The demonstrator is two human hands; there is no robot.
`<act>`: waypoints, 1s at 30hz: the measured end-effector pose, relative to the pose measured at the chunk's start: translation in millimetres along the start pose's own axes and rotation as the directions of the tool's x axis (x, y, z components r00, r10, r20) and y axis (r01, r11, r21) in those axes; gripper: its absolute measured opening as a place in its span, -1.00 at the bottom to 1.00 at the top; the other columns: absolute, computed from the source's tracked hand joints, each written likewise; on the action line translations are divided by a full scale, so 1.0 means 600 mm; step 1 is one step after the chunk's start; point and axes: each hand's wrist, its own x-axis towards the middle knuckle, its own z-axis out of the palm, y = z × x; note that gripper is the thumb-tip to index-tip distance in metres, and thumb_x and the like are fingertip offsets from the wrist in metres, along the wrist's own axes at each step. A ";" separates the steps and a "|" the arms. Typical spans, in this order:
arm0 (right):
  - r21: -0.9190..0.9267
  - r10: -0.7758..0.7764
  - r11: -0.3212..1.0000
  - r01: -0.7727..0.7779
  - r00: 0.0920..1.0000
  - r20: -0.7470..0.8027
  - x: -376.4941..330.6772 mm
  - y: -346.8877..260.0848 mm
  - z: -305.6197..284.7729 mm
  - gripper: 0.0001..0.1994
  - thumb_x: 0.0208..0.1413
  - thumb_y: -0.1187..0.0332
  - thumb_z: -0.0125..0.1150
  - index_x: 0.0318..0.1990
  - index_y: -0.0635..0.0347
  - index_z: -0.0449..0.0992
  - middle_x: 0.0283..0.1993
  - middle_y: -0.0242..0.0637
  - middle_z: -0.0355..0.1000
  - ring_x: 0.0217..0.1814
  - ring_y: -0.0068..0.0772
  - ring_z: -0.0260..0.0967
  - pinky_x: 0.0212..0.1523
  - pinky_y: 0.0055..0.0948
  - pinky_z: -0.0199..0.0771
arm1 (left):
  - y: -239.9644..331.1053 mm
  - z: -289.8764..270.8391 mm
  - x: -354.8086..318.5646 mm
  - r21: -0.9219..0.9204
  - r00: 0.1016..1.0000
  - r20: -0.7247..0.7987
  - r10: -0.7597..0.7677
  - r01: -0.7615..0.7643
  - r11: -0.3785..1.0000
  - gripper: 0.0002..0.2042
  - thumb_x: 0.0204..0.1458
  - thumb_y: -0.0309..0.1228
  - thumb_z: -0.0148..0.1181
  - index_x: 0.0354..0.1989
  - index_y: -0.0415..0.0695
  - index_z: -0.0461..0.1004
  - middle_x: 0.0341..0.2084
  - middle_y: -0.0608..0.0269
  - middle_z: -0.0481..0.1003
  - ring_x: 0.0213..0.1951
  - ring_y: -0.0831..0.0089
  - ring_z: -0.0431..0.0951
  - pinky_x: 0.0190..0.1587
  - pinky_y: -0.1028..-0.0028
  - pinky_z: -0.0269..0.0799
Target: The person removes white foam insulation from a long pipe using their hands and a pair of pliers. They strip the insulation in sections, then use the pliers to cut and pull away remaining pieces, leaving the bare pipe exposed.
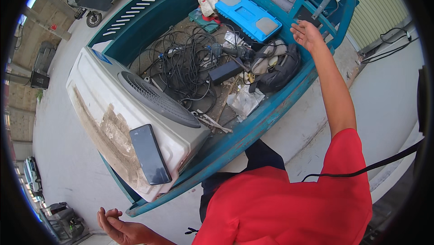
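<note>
Right grip [306,32] hangs over the near rim of the teal cart [257,131], fingers loosely spread and apart, holding nothing; whether the fingertips touch the frame behind them I cannot tell. Nearest to it is the blue toolbox [248,17], lying inside the cart just to its left. Below and left of this grip sits the dark bag [285,71], and farther left a tangle of black cables [181,60] spreads over the cart bed.

Left grip [122,229] is outside the cart, its fingers half-curled around nothing. Just above and to its right is the cart's corner, with the white fan unit [129,111] beyond it, jutting over the side. On that unit, up and right of the left grip, lies the dark phone [150,154].

Between the two grips the cart's near rim runs on a slant. Concrete floor [58,132] stretches wide up and left of the left grip; to the right of the right grip stands a pale ribbed panel [379,5].

Right arm [332,91] reaches well forward, almost straight, out of a red sleeve [343,154], with the hand tipped leftward. Left forearm enters low, close to the body, its hand pointing left.
</note>
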 end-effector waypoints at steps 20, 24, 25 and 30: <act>-0.238 0.374 0.893 -0.382 0.924 -0.078 0.507 0.233 -0.032 -0.12 0.25 -0.12 0.23 0.56 0.16 0.01 0.62 0.05 -0.08 0.58 0.30 0.01 0.35 0.08 0.39 | 0.190 0.352 -0.318 0.225 0.485 0.794 -0.366 0.325 0.919 -0.73 0.19 -0.63 0.15 0.05 -0.27 0.56 0.01 0.05 0.52 -0.18 0.39 0.58 -0.30 0.54 0.48; -0.190 0.367 0.903 -0.385 0.922 -0.121 0.536 0.253 -0.023 -0.11 0.23 -0.13 0.24 0.53 0.20 0.04 0.61 0.08 -0.05 0.56 0.33 0.01 0.35 0.13 0.37 | 0.190 0.358 -0.319 0.282 0.474 0.772 -0.425 0.343 0.896 -0.74 0.18 -0.63 0.14 0.04 -0.26 0.57 -0.01 0.08 0.52 -0.19 0.40 0.57 -0.33 0.56 0.45; -0.133 0.408 0.895 -0.425 0.903 -0.138 0.542 0.256 -0.023 -0.11 0.22 -0.13 0.25 0.52 0.21 0.05 0.60 0.09 -0.04 0.57 0.30 0.01 0.35 0.16 0.35 | 0.190 0.360 -0.319 0.284 0.478 0.770 -0.423 0.336 0.898 -0.74 0.19 -0.63 0.14 0.04 -0.26 0.57 -0.01 0.08 0.52 -0.19 0.40 0.57 -0.34 0.56 0.45; 0.024 0.399 0.915 -0.402 0.896 -0.194 0.541 0.259 -0.002 -0.10 0.22 -0.12 0.25 0.48 0.37 0.07 0.54 0.15 0.07 0.53 0.18 0.12 0.37 0.11 0.33 | 0.188 0.363 -0.320 0.317 0.460 0.762 -0.456 0.350 0.882 -0.75 0.19 -0.61 0.14 0.03 -0.26 0.57 -0.01 0.09 0.52 -0.19 0.39 0.57 -0.38 0.57 0.43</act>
